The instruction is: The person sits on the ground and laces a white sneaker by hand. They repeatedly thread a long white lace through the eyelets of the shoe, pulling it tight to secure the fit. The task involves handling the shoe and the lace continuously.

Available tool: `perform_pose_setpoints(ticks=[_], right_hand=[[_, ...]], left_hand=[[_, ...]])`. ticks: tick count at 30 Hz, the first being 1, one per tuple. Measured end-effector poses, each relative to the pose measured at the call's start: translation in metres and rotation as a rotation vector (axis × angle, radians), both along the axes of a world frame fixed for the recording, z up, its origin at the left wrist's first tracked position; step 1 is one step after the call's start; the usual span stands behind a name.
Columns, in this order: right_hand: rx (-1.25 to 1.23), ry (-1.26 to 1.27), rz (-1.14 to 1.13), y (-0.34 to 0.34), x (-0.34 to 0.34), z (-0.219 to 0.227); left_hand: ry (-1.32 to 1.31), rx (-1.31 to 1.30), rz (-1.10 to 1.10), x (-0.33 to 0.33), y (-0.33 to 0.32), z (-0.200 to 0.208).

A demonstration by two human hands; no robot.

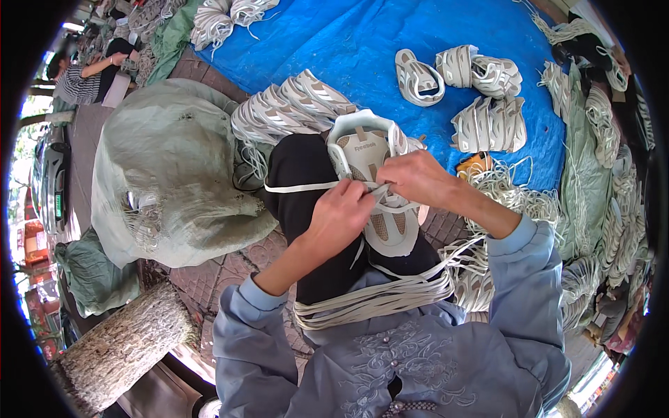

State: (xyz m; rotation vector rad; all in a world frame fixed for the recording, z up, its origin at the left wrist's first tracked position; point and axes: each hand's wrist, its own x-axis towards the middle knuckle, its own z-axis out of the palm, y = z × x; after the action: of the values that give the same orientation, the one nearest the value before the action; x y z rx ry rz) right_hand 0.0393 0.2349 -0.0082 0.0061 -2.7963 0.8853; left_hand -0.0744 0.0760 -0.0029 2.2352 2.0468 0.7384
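On my lap rests a white and beige shoe upper (401,240), its toe toward me and its tongue (366,150) standing up. My left hand (341,212) pinches a flat white shoelace (300,187) at the middle of the upper, and a loose length of it runs out to the left. Fingertips of my right hand (418,177) are closed on the lace beside the left hand, over the eyelet rows. A bundle of white laces (376,301) lies across my thighs, near my waist.
A blue tarp (334,42) spreads ahead, with stacked shoe uppers (489,124) on it and another row (289,108) at its near edge. Tangled laces (516,202) lie at right. A big pale sack (164,174) and a tree trunk (125,348) are at left. Another person (87,76) sits far left.
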Motion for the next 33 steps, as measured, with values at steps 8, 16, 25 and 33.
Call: perform_pose_setpoints(ticks=[8,16,25,33], right_hand=[[-1.005,-0.406,-0.133,0.023,-0.006,0.011],[-1.129,-0.455,-0.4,0.059,-0.007,0.016],[-1.045,-0.443,-0.193,0.048,-0.013,0.02],[-1.072,-0.529,-0.114,0.039,-0.008,0.03]], left_hand=[[-0.333,-0.091,0.219,-0.009,-0.002,0.01],[-0.152,-0.012,0.288,-0.001,0.001,0.003],[-0.072,-0.032,0.099,0.004,0.006,0.013],[0.048,-0.077,0.164,-0.012,0.007,0.014]])
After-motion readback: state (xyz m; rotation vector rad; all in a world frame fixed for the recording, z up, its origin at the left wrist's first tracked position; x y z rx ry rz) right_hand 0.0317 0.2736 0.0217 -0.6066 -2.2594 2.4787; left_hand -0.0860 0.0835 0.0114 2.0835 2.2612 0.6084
